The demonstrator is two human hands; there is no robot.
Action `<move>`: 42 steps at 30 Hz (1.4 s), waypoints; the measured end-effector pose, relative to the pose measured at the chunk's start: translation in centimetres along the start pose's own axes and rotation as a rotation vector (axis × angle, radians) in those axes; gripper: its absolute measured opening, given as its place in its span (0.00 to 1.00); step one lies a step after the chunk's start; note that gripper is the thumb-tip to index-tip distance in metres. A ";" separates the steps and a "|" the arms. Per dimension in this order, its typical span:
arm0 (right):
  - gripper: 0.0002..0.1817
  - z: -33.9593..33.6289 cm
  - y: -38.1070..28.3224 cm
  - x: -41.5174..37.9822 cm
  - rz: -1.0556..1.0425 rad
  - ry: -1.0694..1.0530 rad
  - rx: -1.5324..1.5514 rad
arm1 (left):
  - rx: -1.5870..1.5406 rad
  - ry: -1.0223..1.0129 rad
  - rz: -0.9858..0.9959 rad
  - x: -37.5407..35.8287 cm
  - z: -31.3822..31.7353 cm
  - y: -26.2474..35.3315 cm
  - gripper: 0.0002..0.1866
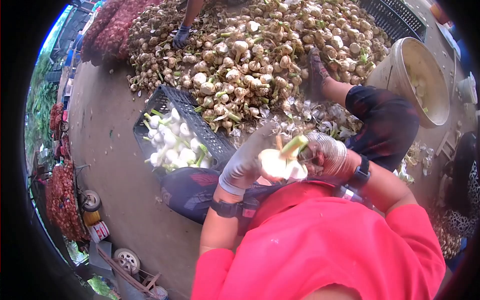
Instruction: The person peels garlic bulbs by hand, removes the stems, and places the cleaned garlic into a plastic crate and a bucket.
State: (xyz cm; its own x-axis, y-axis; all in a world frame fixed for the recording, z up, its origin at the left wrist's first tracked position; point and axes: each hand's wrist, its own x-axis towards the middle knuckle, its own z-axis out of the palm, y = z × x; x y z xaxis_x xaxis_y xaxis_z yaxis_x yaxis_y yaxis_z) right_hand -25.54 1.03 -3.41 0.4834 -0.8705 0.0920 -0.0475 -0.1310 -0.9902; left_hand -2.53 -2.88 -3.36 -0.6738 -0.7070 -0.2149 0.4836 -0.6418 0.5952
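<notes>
Above the lap (195,187), both gloved hands (241,167) (327,154) curl partly closed, gripping pale, green-stemmed garlic (278,164)

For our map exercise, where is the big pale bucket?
The pale bucket is at the head view's upper right, beside the bulb heap, near the upper black crate.

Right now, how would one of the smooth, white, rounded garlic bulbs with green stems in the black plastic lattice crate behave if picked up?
The white bulbs look plump and firm, so one would probably keep its shape. Their smooth surface might slip slightly in a grip. Set down, one could roll, though any protruding green stem would likely hinder that.
</notes>
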 end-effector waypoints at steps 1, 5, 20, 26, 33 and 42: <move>0.15 0.6 -1.8 1.0 0.440 0.191 0.665 | 0.032 0.069 0.029 -0.2 1.3 0.7 0.53; 0.18 1.8 -2.9 2.6 0.670 0.279 0.826 | 1.403 0.753 0.327 -1.0 1.5 0.2 0.23; 0.34 -6.0 -8.3 -2.2 0.641 0.115 0.134 | 0.182 0.900 0.236 -1.6 1.7 0.3 0.12; 0.31 -1.4 -4.0 1.7 0.453 -0.070 -0.665 | 1.254 0.621 0.684 -2.3 1.6 -0.9 0.03; 0.13 3.5 -0.3 5.3 0.304 -0.125 -0.767 | 1.862 0.396 0.747 -2.3 3.1 0.5 0.13; 0.11 0.2 1.3 5.1 0.486 -0.092 -0.657 | 0.732 0.273 0.328 -4.7 3.6 2.3 0.13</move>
State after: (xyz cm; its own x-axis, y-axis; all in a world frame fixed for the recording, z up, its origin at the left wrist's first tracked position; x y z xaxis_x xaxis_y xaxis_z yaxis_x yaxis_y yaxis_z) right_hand -22.94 -3.47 -4.28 0.3456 -0.8628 -0.3690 -0.7582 -0.0250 -0.6516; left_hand -0.30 0.04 1.76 -0.3587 -0.9311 -0.0667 0.0838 -0.1033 0.9911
